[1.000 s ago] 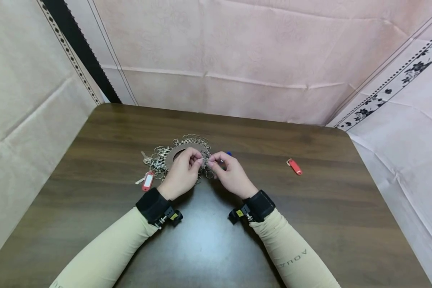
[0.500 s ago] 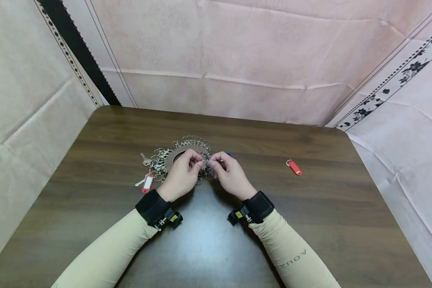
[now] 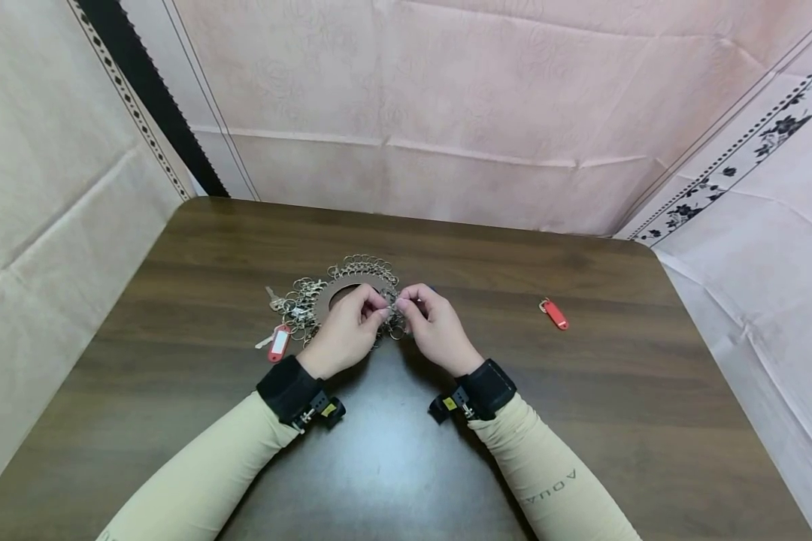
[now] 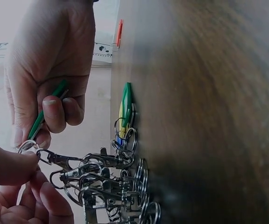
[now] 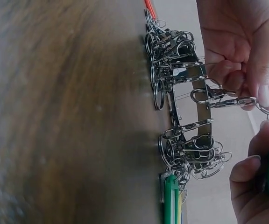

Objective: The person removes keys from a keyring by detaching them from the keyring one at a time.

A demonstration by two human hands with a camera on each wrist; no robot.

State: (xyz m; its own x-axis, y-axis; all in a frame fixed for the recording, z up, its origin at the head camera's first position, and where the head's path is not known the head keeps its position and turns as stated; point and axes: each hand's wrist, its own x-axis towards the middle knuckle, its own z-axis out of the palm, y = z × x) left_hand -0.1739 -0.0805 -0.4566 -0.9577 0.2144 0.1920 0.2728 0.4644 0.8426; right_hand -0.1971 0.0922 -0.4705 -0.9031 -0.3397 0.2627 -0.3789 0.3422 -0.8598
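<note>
My left hand (image 3: 345, 334) pinches a small metal split ring (image 4: 28, 145) between thumb and finger. The split ring hangs on a snap clip (image 5: 237, 101) pulled out from a brown ring-shaped holder (image 3: 322, 302) lined with metal clips and rings. Opposite it, my right hand (image 3: 440, 330) grips a green key tag (image 4: 46, 112), its fingers curled round it and its fingertips right at the split ring. The head view hides this green tag behind the fingers.
A red key tag (image 3: 279, 343) and a key (image 3: 265, 341) lie at the holder's left. Another red key tag (image 3: 555, 315) lies alone on the right of the wooden table (image 3: 616, 421). A second green tag (image 4: 127, 105) and a yellow tag (image 4: 121, 114) lie beside the holder.
Both hands have shifted very slightly to the right, still together at the holder's right side. The tags on the table stay put.
</note>
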